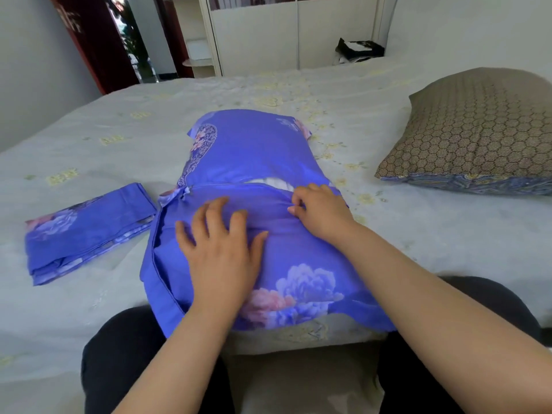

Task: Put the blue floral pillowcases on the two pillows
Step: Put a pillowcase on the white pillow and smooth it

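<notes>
A pillow in a blue floral pillowcase (254,150) lies lengthwise on the bed in front of me. A seam runs across its middle, and a white strip of the pillow (273,184) shows through the gap there. My left hand (219,249) presses flat on the near half, fingers spread. My right hand (318,209) pinches the fabric edge at the seam's right end. A second blue floral pillowcase (86,228) lies folded to the left. A bare pillow (475,130) with a brown honeycomb pattern rests at the right.
The bed (119,130) has a pale sheet with faint yellow flowers. My dark-clothed knees (119,354) are at the bed's near edge. A white wardrobe (268,31), a doorway (131,34) and a dark bag (358,49) are beyond the far side.
</notes>
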The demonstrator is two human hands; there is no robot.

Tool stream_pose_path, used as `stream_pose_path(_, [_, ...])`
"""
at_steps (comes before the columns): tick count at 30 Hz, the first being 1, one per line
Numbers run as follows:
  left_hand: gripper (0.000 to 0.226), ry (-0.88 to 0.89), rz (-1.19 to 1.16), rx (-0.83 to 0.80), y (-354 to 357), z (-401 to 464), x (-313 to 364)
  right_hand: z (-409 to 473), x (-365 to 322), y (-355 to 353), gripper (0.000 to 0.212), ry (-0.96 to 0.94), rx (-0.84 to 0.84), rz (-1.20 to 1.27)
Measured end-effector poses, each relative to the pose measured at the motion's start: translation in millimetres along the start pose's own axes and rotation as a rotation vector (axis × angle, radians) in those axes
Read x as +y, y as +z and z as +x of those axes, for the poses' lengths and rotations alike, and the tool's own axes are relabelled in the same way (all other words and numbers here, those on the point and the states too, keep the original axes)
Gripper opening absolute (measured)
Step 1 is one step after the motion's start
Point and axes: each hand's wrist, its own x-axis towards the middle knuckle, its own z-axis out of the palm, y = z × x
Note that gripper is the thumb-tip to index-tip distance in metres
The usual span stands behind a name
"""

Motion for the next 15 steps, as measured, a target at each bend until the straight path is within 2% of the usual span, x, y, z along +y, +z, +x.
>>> stream_pose_path(2, [0.052, -0.239, -0.131, -0.043, -6, 12, -28, 4, -4, -4, 0.017, -0.022, 0.136, 0.019])
stream_pose_path(3, [0.056, -0.298, -0.264, -0.074, -9, 15, -37, 10, -5, -12, 0.017, -0.012, 0.236, 0.033])
stream_pose_path(5, [0.051, -0.272, -0.456, -0.097, -14, 15, -44, 28, -2, -35, 0.02, 0.036, 0.446, -0.021])
stream_pose_path(6, [0.046, -0.228, -0.514, -0.085, -17, 12, -44, 37, -1, -47, 0.021, 0.062, 0.49, -0.075])
stream_pose_path(9, [0.039, -0.12, -0.659, -0.066, -15, -1, -43, 48, 0, -62, 0.022, 0.129, 0.409, -0.226])
stream_pose_path(11, [0.033, -0.091, -0.703, -0.04, -6, -12, -47, 33, -14, -53, 0.022, 0.102, 0.369, -0.192])
stream_pose_path(15, [0.034, -0.138, -0.752, 0.027, 5, -20, -57, -43, -71, -9, 0.033, -0.214, 0.466, 0.075])
